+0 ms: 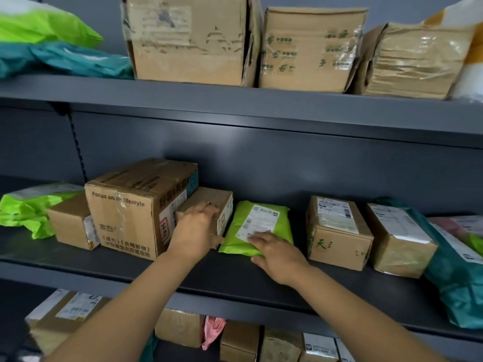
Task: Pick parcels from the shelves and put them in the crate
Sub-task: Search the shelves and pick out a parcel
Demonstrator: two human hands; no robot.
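Middle shelf (222, 273), dark grey. Green mailer (257, 223) is laid flat on it, white label up; taken as reference.

- Right grip (279, 257) is rested on the mailer's near end, fingers stretched over the label, thumb at the near edge.
- Left grip (194, 231) is spread against the small carton (206, 197) just left of the mailer, fingers laid over its top edge.
- Large printed carton (125, 215) is seen further left of the mailer, touching the small carton.
- Two labelled cartons (337, 231) (397, 239) are stood right of the mailer, apart from it.
- Three worn cartons (188, 37) are lined up on the shelf above the mailer.
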